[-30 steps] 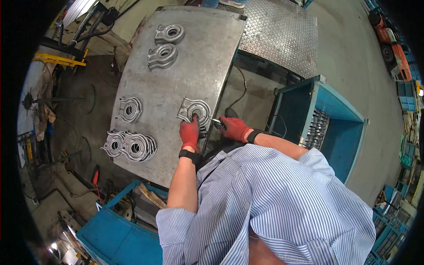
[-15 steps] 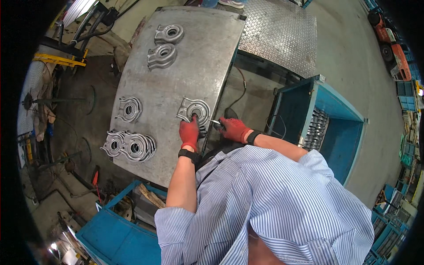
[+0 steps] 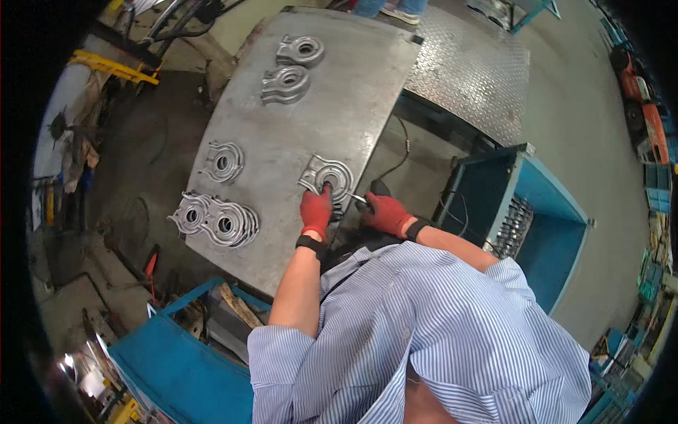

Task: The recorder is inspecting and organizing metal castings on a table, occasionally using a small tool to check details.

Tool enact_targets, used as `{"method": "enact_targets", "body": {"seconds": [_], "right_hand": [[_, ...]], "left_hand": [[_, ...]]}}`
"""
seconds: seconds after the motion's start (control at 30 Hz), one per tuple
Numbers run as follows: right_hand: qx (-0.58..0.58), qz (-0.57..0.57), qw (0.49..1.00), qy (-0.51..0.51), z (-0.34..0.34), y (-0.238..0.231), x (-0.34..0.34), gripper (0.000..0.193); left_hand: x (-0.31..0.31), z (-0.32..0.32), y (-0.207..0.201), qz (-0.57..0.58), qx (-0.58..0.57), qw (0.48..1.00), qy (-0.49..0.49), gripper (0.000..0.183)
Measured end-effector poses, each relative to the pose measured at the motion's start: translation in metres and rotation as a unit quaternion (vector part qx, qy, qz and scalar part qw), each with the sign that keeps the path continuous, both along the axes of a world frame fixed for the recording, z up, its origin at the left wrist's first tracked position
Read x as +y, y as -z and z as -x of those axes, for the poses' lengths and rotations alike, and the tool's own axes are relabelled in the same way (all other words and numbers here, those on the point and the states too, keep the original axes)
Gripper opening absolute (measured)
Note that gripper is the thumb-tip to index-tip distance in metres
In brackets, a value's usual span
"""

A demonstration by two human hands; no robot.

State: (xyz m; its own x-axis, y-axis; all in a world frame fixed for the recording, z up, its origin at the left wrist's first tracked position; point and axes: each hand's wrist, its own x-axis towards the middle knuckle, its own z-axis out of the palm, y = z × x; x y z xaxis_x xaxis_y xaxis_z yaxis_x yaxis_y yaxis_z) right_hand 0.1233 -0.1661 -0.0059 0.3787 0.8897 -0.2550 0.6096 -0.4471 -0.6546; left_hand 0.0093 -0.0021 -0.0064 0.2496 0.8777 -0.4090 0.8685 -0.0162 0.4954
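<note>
A grey metal bracket (image 3: 342, 174) with a round ring and a flared end lies near the right edge of the steel table (image 3: 332, 113). My left hand (image 3: 317, 210), in a red glove with dark fingertips, grips its ring, with a finger at the centre hole. My right hand (image 3: 388, 213), gloved the same way, is closed round a dark handheld tool (image 3: 364, 201) just off the table edge. The tool's thin, bright shaft points at the bracket's ring; whether its tip touches the metal is too small to tell. My fingers hide most of the tool's body.
Similar brackets lie in a stack (image 3: 236, 225) at near left, with others (image 3: 288, 85) farther up the table. A hose (image 3: 407, 145) hangs beside the table. At right stands a blue bin (image 3: 558, 201) holding metal parts (image 3: 514, 226). Another person's legs (image 3: 369, 8) show beyond the table.
The whole view has shifted, so the table appears farther right. My hands keep nearly the same hold on the bracket and the tool.
</note>
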Motion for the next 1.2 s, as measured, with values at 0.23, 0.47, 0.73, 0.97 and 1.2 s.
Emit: {"method": "enact_targets", "body": {"seconds": [0.23,0.47,0.73,0.97,1.2], "right_hand": [[-0.007,-0.104,0.994,0.033,-0.012,0.003,0.002,0.034],[0.025,-0.088,0.985,0.147,-0.039,-0.02,-0.016,0.039],[0.014,-0.066,0.981,0.179,-0.078,0.006,-0.043,0.042],[0.023,-0.057,0.98,0.19,-0.107,0.005,-0.05,0.029],[-0.005,-0.064,0.974,0.219,-0.12,0.009,-0.048,0.025]], "left_hand": [[0.006,0.006,-0.007,0.027,-0.029,0.999,0.016,0.061],[0.069,0.055,0.014,0.026,-0.193,0.979,-0.062,0.049],[0.228,0.096,-0.036,0.032,-0.245,0.961,-0.123,0.033],[0.263,0.118,-0.023,-0.209,0.074,0.97,-0.095,0.042],[0.167,-0.074,-0.133,-0.185,-0.106,0.976,0.047,0.057]]}}
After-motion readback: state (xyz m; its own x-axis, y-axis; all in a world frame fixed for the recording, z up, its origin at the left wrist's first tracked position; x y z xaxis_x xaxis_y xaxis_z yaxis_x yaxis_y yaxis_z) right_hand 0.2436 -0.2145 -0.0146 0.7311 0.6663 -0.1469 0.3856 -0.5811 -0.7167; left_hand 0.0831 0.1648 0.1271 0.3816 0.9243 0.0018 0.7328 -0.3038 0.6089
